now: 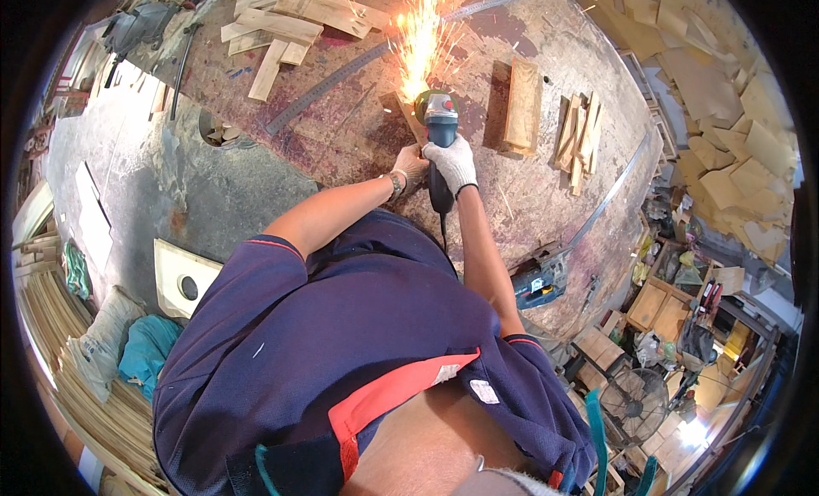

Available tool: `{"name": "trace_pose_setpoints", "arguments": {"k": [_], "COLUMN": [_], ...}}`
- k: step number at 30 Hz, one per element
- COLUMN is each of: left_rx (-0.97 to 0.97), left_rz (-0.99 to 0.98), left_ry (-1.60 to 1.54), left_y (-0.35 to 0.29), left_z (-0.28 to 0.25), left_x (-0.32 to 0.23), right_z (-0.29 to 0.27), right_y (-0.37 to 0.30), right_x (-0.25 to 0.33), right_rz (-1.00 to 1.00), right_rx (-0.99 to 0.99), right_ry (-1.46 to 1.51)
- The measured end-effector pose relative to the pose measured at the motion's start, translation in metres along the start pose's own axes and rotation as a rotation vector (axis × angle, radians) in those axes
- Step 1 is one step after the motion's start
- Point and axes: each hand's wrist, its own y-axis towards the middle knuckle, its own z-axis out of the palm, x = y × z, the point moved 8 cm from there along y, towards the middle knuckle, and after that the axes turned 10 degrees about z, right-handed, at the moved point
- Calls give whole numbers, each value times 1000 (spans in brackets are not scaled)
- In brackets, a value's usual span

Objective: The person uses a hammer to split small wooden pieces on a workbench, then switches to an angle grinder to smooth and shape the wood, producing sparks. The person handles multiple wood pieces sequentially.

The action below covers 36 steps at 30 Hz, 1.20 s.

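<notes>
My right hand, in a white knitted glove, is closed around the body of a blue-grey angle grinder. A bright fan of orange sparks flies away from its disc, toward the far edge of the table. Just left of the grinder, my bare left hand, with a watch at the wrist, is closed on the near end of a narrow wooden piece. The disc meets or overlaps the far part of that piece; glare hides the exact contact. A black cord runs from the grinder toward my body.
A stained worktop spreads around my hands. Loose boards lie at far left, near a long metal ruler. Rightward are a wooden block, thin strips and a blue power tool. A fan stands lower right.
</notes>
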Motion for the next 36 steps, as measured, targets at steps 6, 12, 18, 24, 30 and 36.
{"name": "trace_pose_setpoints", "arguments": {"k": [6, 12, 18, 24, 30, 36], "left_rx": [-12, 2, -37, -39, -32, -35], "left_rz": [37, -31, -38, -6, -5, 13], "left_ry": [13, -112, -246, -170, -147, -137], "left_y": [3, 2, -2, -1, 1, -2], "left_z": [-1, 9, 8, 4, 4, 7], "left_x": [6, 13, 10, 9, 15, 4], "right_z": [-1, -2, -2, 0, -2, -2], "right_y": [-4, 2, -1, -4, -10, -4], "right_x": [4, -5, -1, 4, 9, 3], "right_rz": [-15, 1, 3, 13, 17, -46], "right_rx": [-20, 1, 6, 20, 36, 5], "right_ry": [-15, 39, 45, 22, 18, 12]}}
